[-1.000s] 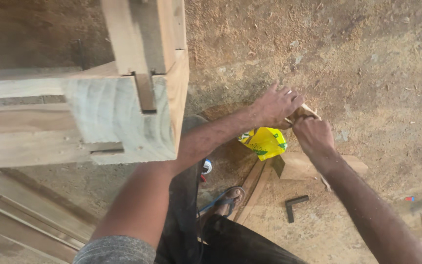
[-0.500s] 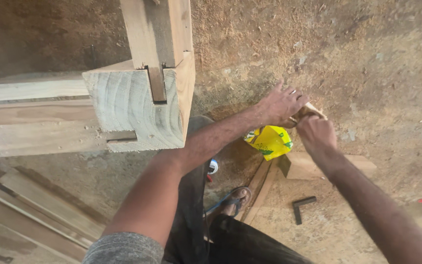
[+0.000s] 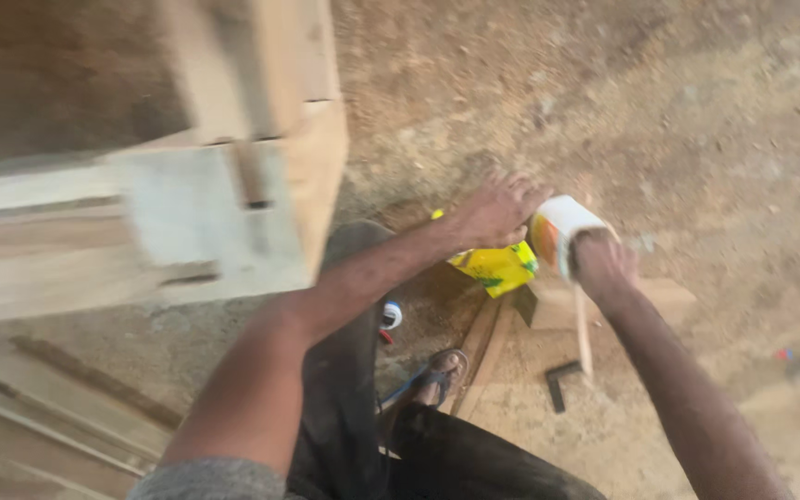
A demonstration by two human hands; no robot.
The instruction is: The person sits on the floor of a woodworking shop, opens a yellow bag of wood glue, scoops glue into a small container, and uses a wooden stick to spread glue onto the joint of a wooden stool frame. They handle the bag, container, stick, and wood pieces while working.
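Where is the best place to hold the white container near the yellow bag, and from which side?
Grip the white container around its round middle, probably from the right side: it appears to lie tilted, the right hand is already there, and the left hand crowds the other side.

Two hands (image 3: 497, 208), one white container (image 3: 562, 231), one yellow packet (image 3: 497, 268), one sandal (image 3: 442, 375).

A pale wooden frame (image 3: 224, 213) with a notched joint fills the upper left, above stacked planks (image 3: 39, 407) on the dirt floor (image 3: 696, 111). A small black L-shaped bracket (image 3: 559, 381) lies near a sandalled foot (image 3: 442, 375).
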